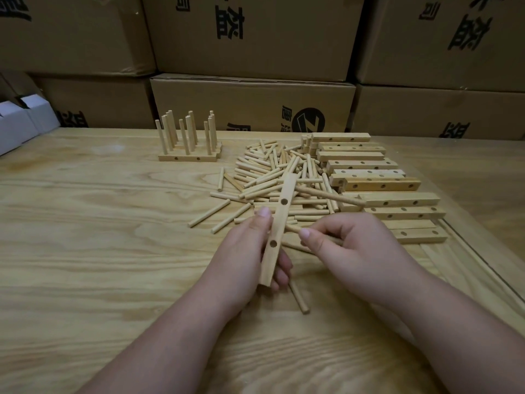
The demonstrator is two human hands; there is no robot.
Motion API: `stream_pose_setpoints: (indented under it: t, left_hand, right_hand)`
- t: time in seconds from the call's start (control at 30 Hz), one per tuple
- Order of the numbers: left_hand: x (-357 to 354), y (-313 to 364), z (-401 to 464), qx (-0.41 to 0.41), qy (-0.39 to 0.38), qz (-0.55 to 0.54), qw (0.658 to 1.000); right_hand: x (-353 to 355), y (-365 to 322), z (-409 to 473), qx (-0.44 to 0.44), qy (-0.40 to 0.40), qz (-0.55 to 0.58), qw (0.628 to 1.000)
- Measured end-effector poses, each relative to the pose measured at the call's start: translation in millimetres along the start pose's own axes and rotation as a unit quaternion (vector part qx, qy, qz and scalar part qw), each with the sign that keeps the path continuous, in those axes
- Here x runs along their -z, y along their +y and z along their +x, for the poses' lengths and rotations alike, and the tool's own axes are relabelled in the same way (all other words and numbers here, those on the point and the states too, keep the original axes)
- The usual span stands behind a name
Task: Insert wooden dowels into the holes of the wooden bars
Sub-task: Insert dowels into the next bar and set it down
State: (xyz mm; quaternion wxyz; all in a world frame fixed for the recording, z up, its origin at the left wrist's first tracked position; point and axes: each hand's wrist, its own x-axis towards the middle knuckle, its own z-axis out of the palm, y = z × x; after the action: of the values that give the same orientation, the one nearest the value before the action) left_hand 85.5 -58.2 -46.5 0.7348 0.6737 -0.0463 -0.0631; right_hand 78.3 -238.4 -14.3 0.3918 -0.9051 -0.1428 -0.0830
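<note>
**Operator:** At the near centre of the wooden table (pixel 85 237), what does each hand hold?

**Inspector:** The left hand (pixel 250 257) grips one wooden bar (pixel 277 231) lengthwise, thumb on its left face and fingers curled round beneath. The bar points away from the person, far end raised over the dowel pile (pixel 281 180). Two drilled holes show on its upper face. The right hand (pixel 360 251) has thumb and curled fingers pinched on a single dowel (pixel 326 194), which runs up and right from the fingers, its far tip against the stacked bars. Whether its near tip touches the held bar cannot be told.

**Operator:** Location of remaining stock?

**Inspector:** Loose dowels lie heaped at table centre, just beyond the hands. Unfilled bars (pixel 377 183) are stacked in rows touching the pile's right edge. One stray dowel (pixel 298 297) lies on the table below the left fingers.

**Operator:** Finished units?

**Inspector:** At far left of the pile, well apart from it, assembled bars (pixel 189 157) stand with dowels upright.

**Operator:** Obstructions?

**Inspector:** The held bar hides part of the pile behind it. Cardboard boxes (pixel 252 103) wall the table's far edge; white cartons (pixel 20 120) sit at the far left.
</note>
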Motion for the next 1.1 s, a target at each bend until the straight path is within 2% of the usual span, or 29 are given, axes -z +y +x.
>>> stream_pose_setpoints:
  t: [0.13,0.27,0.33,0.4,0.47,0.53,0.6,0.73,0.9,1.1]
  left_hand:
    - [0,-3,0,-0.016,0.054,0.085,0.995]
    - [4,-1,6,0.016,0.119,0.011,0.993]
    - [6,-1,8,0.025,0.129,-0.029,0.991]
    - [8,-2,9,0.028,0.127,-0.053,0.99]
    - [8,-2,8,0.031,0.122,-0.06,0.99]
    - [7,-2,8,0.03,0.119,-0.055,0.991]
    - [6,-1,8,0.026,0.121,-0.055,0.991]
    - [6,-1,8,0.023,0.127,-0.063,0.99]
    - [4,-3,9,0.019,0.128,-0.054,0.99]
    - [5,-3,8,0.019,0.129,-0.054,0.99]
  right_hand:
    - [3,1,1,-0.004,0.052,0.021,0.998]
    - [13,3,0,0.007,0.128,0.04,0.991]
    - [11,2,-1,-0.004,0.089,0.002,0.996]
    - [3,-3,-3,-0.022,-0.005,-0.091,0.996]
    - [-7,-6,-4,-0.025,-0.09,-0.195,0.976]
    - [-13,-7,-6,-0.027,-0.14,-0.242,0.96]
    - [-12,-7,-6,-0.032,-0.152,-0.252,0.955]
    - [0,-5,-2,-0.043,-0.116,-0.24,0.963]
    - [-9,-7,-5,-0.029,-0.148,-0.262,0.953]
    - [-10,-3,-4,-0.001,-0.142,-0.261,0.955]
